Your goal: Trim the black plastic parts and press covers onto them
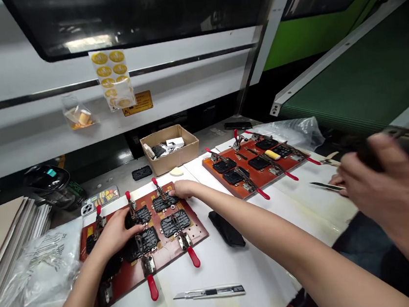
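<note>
A red-brown jig board (pixel 194 231) with several red-handled toggle clamps lies in front of me, holding several black flat parts (pixel 175 222). My left hand (pixel 115 232) rests on the board's left side, fingers curled over a black part there. My right hand (pixel 182 189) reaches to the board's far edge, fingertips pressed on the upper black part (pixel 163 203). What either hand grips, if anything, is hidden.
A second jig board (pixel 257 179) with clamps lies further right. A utility knife (pixel 210 293) and a black block (pixel 227 228) lie on the white sheet. A cardboard box (pixel 170 150) stands behind. Another person's hands (pixel 389 191) work at the right, by tweezers (pixel 326 186). Stacked boards sit left.
</note>
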`<state>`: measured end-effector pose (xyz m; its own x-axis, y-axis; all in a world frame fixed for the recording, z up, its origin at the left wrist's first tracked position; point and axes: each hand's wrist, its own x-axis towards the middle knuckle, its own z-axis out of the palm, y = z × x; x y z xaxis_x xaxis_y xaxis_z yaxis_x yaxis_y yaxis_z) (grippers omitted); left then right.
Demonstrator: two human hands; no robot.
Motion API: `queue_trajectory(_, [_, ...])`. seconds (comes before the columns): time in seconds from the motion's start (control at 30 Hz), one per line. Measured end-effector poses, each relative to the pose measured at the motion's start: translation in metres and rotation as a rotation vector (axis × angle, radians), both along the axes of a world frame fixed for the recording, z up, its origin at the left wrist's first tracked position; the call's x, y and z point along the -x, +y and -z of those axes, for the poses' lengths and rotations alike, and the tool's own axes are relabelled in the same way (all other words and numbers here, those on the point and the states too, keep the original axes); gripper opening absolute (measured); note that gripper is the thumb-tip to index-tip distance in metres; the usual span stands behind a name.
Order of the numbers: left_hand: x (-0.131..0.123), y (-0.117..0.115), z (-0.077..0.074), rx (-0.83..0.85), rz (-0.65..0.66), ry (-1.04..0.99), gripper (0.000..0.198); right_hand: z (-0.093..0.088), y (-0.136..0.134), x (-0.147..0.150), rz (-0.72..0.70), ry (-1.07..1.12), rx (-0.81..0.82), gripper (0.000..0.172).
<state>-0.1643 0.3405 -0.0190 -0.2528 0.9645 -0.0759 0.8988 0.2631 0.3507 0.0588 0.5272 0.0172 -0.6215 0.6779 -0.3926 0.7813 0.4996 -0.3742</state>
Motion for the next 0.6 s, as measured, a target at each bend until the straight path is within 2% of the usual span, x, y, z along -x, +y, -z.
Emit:
queue_trajectory(0.13, [-0.006, 0.002, 0.022, -0.068, -0.090, -0.027, 0.063, -0.063, 0.002, -0.047, 0.041, 0.205, -0.123, 0.035])
queue_trajectory(0.23, [-0.003, 0.003, 0.025, -0.088, -0.067, -0.051, 0.064, -0.115, 0.028, -0.087, 0.082, 0.343, -0.212, 0.032])
queue_trajectory(0.27, [-0.001, 0.002, 0.025, -0.091, -0.047, -0.052, 0.066, -0.128, 0.040, -0.097, 0.093, 0.391, -0.234, 0.030])
queue_trajectory(0.3, [0.001, 0.001, 0.025, -0.090, -0.031, -0.048, 0.066, -0.138, 0.051, -0.106, 0.098, 0.481, -0.239, 0.037])
queue_trajectory(0.37, [0.004, -0.001, 0.025, -0.083, -0.012, -0.027, 0.062, -0.148, 0.068, -0.119, 0.160, 0.689, -0.238, 0.060])
queue_trajectory(0.43, [0.004, -0.002, 0.024, -0.069, -0.010, 0.001, 0.052, -0.150, 0.070, -0.131, 0.210, 0.787, -0.231, 0.072])
queue_trajectory(0.53, [0.001, -0.001, 0.023, -0.063, -0.016, 0.041, 0.045, -0.147, 0.039, -0.131, 0.262, 0.745, -0.231, 0.080])
queue_trajectory(0.57, [-0.001, -0.001, 0.022, -0.066, -0.020, 0.052, 0.044, -0.143, 0.021, -0.121, 0.272, 0.717, -0.227, 0.079])
queue_trajectory(0.6, [-0.002, -0.001, 0.021, -0.068, -0.024, 0.062, 0.044, -0.137, 0.002, -0.102, 0.232, 0.593, -0.192, 0.068])
